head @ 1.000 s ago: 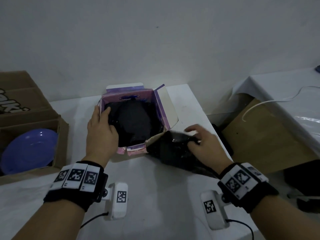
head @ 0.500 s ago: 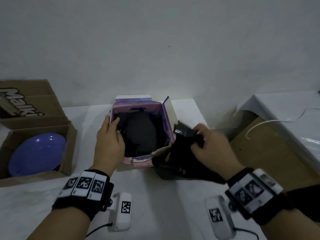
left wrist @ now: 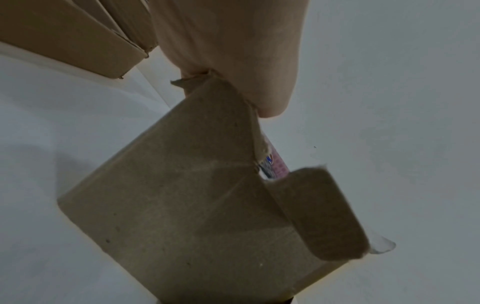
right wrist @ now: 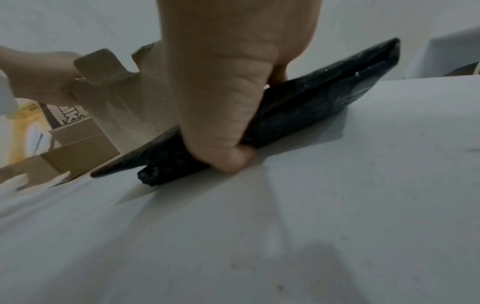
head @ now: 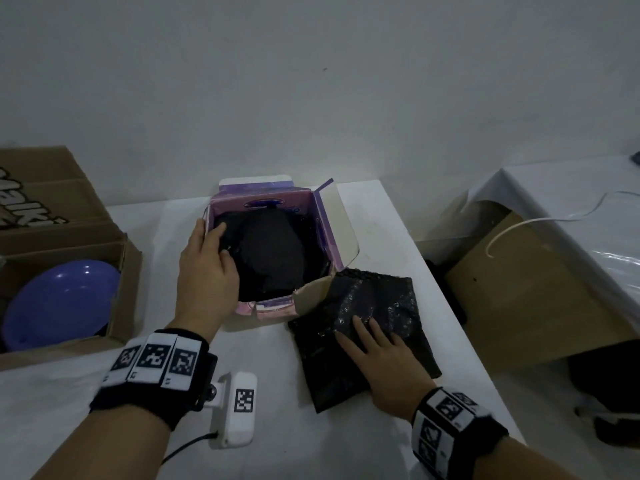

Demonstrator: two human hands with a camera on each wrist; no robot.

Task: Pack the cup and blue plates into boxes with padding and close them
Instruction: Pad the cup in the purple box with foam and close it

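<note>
A small purple box (head: 325, 223) stands open in the middle of the white table (head: 311, 445), with a dark wrapped bundle (head: 273, 251) inside; the cup itself is hidden. My left hand (head: 207, 268) grips the box's left wall, fingers inside and thumb outside. To the right of the box lies a sheet of black bubble wrap (head: 377, 303). My right hand (head: 377, 355) holds its near part, fingers flat on top and thumb (right wrist: 233, 160) tucked under the edge. A blue plate (head: 59, 303) lies in the brown cardboard box (head: 130, 271) at the left.
The table's right edge (head: 460, 341) runs close to the bubble wrap. Beyond a gap stands a second, white-covered table (head: 571, 202) with a white cable (head: 512, 226) and a wooden panel (head: 519, 299) beneath. The wall is right behind the purple box.
My right hand had the bubble wrap bunched up and raised beside the box; now the sheet is spread out low over the table. The left hand has stayed on the box wall.
</note>
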